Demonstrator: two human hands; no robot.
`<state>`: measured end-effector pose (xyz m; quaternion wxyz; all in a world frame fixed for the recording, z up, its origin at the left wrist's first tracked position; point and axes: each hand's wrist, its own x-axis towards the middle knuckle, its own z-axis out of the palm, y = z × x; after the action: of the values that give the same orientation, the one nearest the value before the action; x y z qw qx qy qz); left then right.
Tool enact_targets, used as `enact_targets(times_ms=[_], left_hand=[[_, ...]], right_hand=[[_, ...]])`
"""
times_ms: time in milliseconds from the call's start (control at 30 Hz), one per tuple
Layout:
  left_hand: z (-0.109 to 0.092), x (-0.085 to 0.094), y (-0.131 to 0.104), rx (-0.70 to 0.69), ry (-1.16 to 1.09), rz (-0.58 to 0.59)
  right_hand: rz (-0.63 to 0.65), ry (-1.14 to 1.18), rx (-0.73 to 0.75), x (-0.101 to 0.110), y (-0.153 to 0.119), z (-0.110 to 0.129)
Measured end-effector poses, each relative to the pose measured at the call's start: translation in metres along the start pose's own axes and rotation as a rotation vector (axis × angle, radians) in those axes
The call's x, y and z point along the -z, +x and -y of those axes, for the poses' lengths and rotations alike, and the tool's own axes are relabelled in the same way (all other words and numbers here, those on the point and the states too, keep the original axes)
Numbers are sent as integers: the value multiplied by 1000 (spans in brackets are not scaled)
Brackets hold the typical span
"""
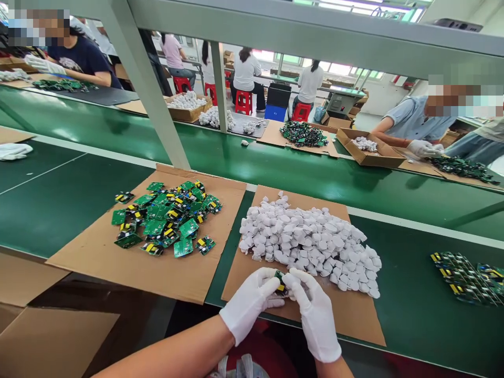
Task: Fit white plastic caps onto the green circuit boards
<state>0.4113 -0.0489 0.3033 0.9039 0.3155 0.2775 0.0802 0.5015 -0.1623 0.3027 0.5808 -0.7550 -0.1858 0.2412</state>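
Note:
Both of my hands wear white gloves and meet at the near edge of the white pile. My left hand (254, 299) is closed around a small green circuit board (280, 283) with a yellow component on it. On the board's other side, the fingers of my right hand (313, 310) pinch its right edge; white on white hides whether a white piece is there too. Just beyond lies a large heap of small white parts (307, 236) on a cardboard sheet (354, 320). To the left, loose green circuit boards (161, 215) are piled on another cardboard sheet (189, 281).
At the right, boards stand in neat rows (468, 278) on the green table (409, 315). A grey metal frame post (149, 84) rises ahead. Across the green conveyor (220, 157), co-workers sit near an open box (366, 149) and piles of boards (303, 134). A white glove (16, 151) lies far left.

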Motion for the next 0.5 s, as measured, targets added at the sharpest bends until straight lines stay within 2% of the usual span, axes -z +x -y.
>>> enact_targets(times_ms=[100,167,267,367,500], left_hand=[[4,0,2,44,38,48],[4,1,4,84,-40,123],[0,2,5,91,-173,125],[-6,1,5,64,-125,129],[-8,0,4,-67,128,84]], right_hand=[[15,27,8,1,2,2],[21,44,25,2,1,4],[-15,-5,85,5,-1,4],[-63,-222,211,8,-3,1],[-104,-555,476,9,-2,-2]])
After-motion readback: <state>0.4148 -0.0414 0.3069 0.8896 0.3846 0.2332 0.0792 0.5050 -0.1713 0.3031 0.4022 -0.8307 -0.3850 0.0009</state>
